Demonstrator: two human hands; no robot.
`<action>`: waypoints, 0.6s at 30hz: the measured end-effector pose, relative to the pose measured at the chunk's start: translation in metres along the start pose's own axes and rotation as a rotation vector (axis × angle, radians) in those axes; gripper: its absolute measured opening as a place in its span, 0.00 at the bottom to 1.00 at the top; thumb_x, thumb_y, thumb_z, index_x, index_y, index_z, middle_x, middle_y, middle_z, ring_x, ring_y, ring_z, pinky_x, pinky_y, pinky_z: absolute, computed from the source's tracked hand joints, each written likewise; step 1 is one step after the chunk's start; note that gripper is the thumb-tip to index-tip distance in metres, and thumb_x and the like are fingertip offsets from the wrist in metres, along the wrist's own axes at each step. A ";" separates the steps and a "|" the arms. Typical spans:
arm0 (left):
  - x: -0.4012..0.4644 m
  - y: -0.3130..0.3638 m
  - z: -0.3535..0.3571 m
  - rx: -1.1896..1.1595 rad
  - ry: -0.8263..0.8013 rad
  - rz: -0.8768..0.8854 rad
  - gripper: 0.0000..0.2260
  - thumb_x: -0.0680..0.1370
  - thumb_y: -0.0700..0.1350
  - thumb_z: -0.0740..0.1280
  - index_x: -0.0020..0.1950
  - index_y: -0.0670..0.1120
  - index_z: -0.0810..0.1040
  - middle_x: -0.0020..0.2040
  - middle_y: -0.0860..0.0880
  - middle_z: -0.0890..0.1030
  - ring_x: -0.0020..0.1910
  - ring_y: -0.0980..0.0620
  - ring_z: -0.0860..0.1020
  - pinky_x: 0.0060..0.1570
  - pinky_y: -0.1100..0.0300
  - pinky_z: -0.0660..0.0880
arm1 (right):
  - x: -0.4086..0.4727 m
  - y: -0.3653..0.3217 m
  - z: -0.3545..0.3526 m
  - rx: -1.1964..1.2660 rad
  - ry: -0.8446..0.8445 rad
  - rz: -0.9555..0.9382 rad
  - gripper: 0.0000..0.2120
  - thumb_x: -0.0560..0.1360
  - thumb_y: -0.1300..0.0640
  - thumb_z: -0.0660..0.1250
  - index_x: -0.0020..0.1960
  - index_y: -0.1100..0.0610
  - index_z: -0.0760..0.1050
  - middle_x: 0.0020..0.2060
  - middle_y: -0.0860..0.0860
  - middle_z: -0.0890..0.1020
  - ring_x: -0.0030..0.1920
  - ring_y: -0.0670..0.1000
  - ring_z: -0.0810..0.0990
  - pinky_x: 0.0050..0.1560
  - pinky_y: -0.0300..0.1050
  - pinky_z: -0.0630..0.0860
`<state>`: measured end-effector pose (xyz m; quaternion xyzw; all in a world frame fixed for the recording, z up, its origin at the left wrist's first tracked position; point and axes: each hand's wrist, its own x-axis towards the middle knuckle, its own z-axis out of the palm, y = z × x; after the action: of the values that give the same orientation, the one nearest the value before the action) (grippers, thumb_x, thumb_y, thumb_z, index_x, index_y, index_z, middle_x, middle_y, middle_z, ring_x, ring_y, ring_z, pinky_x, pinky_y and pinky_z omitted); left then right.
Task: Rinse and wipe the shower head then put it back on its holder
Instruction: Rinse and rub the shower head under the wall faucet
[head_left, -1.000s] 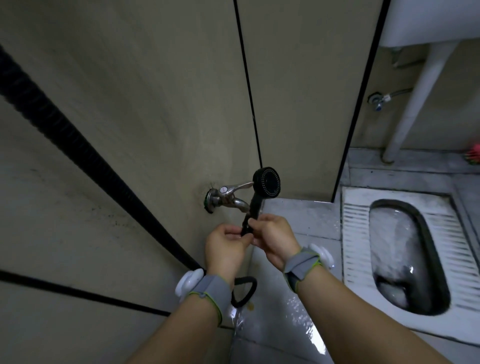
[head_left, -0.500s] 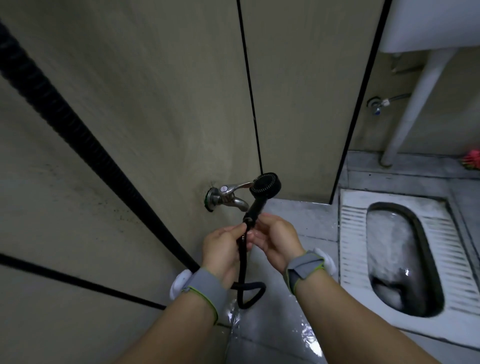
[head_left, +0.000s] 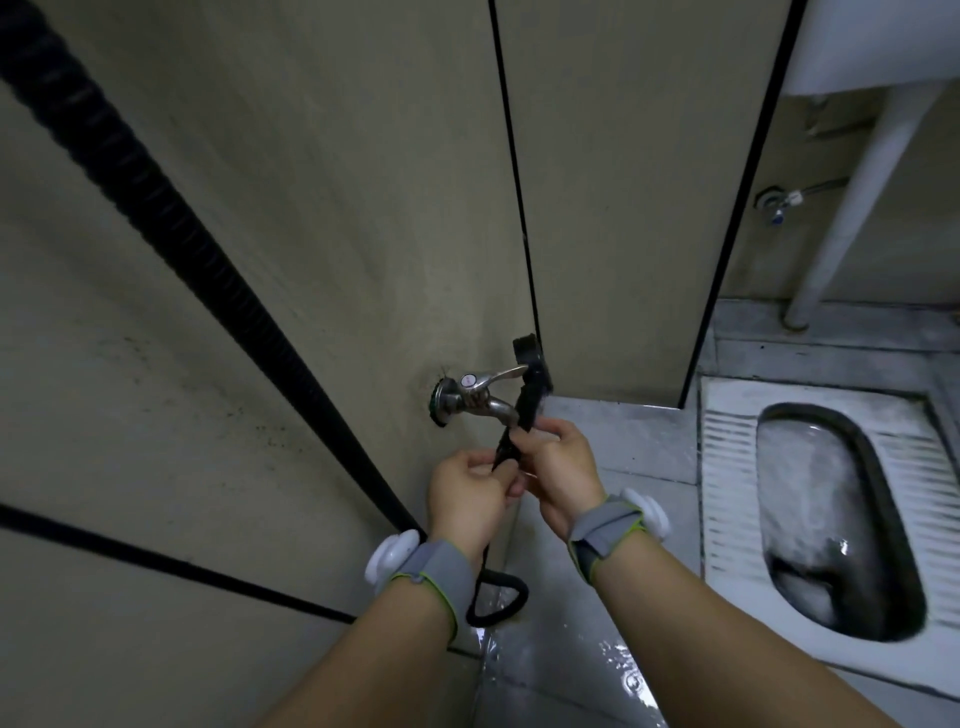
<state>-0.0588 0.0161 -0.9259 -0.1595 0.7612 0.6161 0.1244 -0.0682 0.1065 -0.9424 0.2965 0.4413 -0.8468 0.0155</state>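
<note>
Beige wall panels with black seams fill most of the view, rising above and to the left of the two hands, and a thick ribbed black hose runs down across them toward the left wrist. Off to the right of the hands a white squat toilet is set in the wet grey floor, with a white drain pipe higher up beyond it. Just above the hands a chrome wall tap juts out with its lever toward the shower head, which stands edge-on right beside the spout. The left hand pinches the thin black hose at the foot of the handle, fingers curled round it; the right hand wraps the handle itself a little higher, thumb and fingers closed on it. Below the wrists the thin hose hangs in a loop over the wet floor. By my judgement the shower head is light, rigid plastic, probably wet and so slippery, while its hose is limp and will tug and twist the head if left free. The handle is the sound place to hold, with the other hand steadying the hose joint as it does now, leaving the spray face free for rinsing and wiping.
</note>
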 end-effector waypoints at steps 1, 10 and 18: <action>0.001 0.000 -0.001 -0.030 -0.002 -0.021 0.03 0.77 0.35 0.67 0.50 0.38 0.77 0.35 0.43 0.83 0.31 0.53 0.80 0.32 0.64 0.76 | -0.001 -0.001 0.000 0.006 -0.001 -0.002 0.14 0.77 0.66 0.65 0.61 0.61 0.67 0.44 0.62 0.79 0.34 0.56 0.78 0.29 0.45 0.72; -0.018 -0.008 -0.017 -0.296 -0.094 -0.175 0.07 0.80 0.34 0.62 0.43 0.36 0.76 0.32 0.42 0.82 0.27 0.51 0.82 0.29 0.63 0.78 | -0.003 -0.006 -0.009 0.080 -0.040 0.115 0.10 0.78 0.68 0.59 0.57 0.64 0.73 0.39 0.58 0.79 0.35 0.53 0.78 0.33 0.44 0.78; -0.023 -0.015 -0.024 -0.051 -0.089 -0.149 0.04 0.77 0.34 0.64 0.47 0.39 0.79 0.32 0.46 0.82 0.33 0.48 0.81 0.35 0.59 0.76 | -0.022 0.000 -0.011 -0.014 -0.081 0.083 0.12 0.77 0.70 0.60 0.58 0.61 0.73 0.42 0.59 0.80 0.38 0.54 0.80 0.31 0.43 0.78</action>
<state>-0.0312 -0.0085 -0.9250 -0.1914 0.7250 0.6308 0.1993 -0.0444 0.1095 -0.9361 0.2800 0.4335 -0.8537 0.0704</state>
